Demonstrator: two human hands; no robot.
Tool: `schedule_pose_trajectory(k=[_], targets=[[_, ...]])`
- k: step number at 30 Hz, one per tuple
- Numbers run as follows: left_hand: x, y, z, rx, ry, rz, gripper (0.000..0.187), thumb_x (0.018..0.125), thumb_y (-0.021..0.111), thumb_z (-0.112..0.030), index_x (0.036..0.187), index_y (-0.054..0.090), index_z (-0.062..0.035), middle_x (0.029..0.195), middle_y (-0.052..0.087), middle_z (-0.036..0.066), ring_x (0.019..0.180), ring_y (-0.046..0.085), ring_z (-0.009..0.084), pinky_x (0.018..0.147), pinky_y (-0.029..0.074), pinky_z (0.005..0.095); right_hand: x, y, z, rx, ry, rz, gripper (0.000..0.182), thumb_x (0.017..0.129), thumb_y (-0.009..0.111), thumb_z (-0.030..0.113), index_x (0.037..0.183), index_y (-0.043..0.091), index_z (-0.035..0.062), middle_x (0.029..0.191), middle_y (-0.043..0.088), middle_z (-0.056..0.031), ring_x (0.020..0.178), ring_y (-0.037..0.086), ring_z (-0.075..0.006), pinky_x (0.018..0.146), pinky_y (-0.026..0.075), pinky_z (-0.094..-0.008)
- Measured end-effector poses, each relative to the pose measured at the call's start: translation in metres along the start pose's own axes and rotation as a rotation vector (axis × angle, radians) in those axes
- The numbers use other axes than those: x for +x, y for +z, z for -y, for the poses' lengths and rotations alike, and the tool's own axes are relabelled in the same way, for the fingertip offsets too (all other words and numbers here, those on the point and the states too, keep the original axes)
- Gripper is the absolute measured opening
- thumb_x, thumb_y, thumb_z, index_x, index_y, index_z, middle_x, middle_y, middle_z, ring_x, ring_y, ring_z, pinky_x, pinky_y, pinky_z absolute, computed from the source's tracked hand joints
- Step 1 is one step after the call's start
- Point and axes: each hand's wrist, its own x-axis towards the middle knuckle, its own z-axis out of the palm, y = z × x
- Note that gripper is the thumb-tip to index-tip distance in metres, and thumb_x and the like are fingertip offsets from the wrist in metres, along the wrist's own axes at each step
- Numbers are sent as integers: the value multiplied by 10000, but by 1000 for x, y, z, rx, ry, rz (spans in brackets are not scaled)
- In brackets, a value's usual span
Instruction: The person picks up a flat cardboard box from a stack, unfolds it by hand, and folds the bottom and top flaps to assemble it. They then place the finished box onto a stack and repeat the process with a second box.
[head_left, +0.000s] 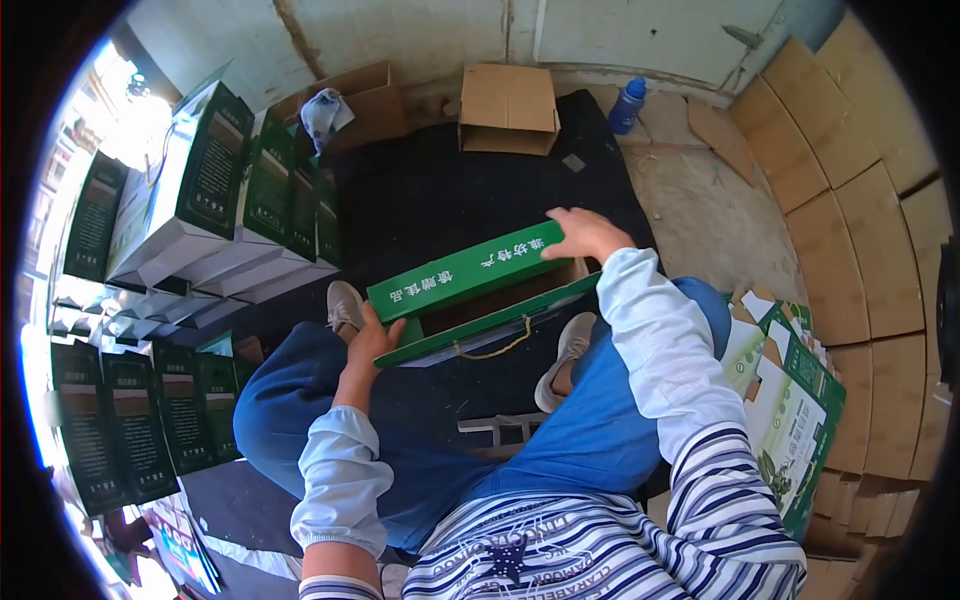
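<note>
A long green gift box [465, 268] with white Chinese lettering is held between my knees, its top partly open and a brown inner surface showing. A flap with a cord handle [493, 344] hangs on the side nearest me. My left hand [372, 338] grips the box's left end, its thumb against the flap side and its other fingers partly hidden. At the right end, my right hand [588, 236] is closed over the corner, fingers on the far edge.
Finished-looking green and white boxes [205, 190] stand stacked on the left. Flat printed cardboard [790, 400] lies at my right, beside a wall of brown cartons [845, 215]. Against the back wall are an open carton [508, 105] and a blue bottle [627, 106]. Dark cloth [420, 190] covers the floor.
</note>
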Motion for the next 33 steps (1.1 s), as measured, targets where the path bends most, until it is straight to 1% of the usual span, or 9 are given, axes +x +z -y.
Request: schedule_pose_trajectory(k=[2,4,7,10,13,17,29,32,33], targets=[[0,-2,2,15,-11,2,734,885,507,-472,1323,166,9,969,611,317,907,606,453,770,480,486,-1,-12,-9,243,142,162,595,769,664,479,1072,567,-23,937,634,-163,629,651,-249,575,537,-328],[-1,-6,-2,3,-8,12,731,886,500,-479,1326,174,6,963,613,315,905,607,450,769,479,489,1,-6,-27,562,175,392,592,788,633,500,1114,587,8,986,654,-145,908,642,-230,741,518,-355],[0,-4,0,-17,11,4,737,883,502,-487,1325,182,9,966,613,315,902,607,449,766,479,490,-3,18,-40,816,-44,372,522,806,638,462,1057,579,8,929,643,-125,647,636,-191,567,527,-310],[-2,-6,-4,18,10,-7,745,880,506,-488,1325,183,15,971,611,315,902,606,449,762,480,488,0,22,-37,312,101,411,561,754,694,444,1076,611,-7,944,645,-134,856,625,-180,703,511,-327],[3,2,6,10,7,-4,760,880,511,-483,1328,172,28,976,611,314,902,606,447,756,482,483,-9,22,-26,236,237,269,530,717,725,432,1003,652,-9,971,651,-170,904,635,-223,782,493,-359],[8,7,12,11,15,-11,767,883,516,-470,1328,162,46,965,613,312,892,609,443,747,485,480,13,50,-40,157,-14,111,593,696,732,452,1015,620,-35,1026,635,-222,938,622,-346,851,462,-364],[3,5,2,38,-20,-32,707,884,538,-429,1293,201,40,911,625,298,866,615,440,733,483,485,25,68,-50,178,-21,53,486,749,711,403,968,631,-23,815,663,-194,703,656,-303,663,509,-375],[4,6,4,-30,23,-28,656,880,563,-382,1277,232,22,928,617,309,875,609,447,758,479,486,27,71,-53,107,-13,44,498,743,697,441,999,655,16,997,641,-222,964,605,-371,830,473,-409],[5,6,7,-79,60,-30,638,875,575,-362,1270,248,18,937,611,317,883,605,451,773,476,487,33,79,-65,168,-72,21,500,745,683,460,957,658,9,972,637,-237,936,605,-388,792,477,-421]])
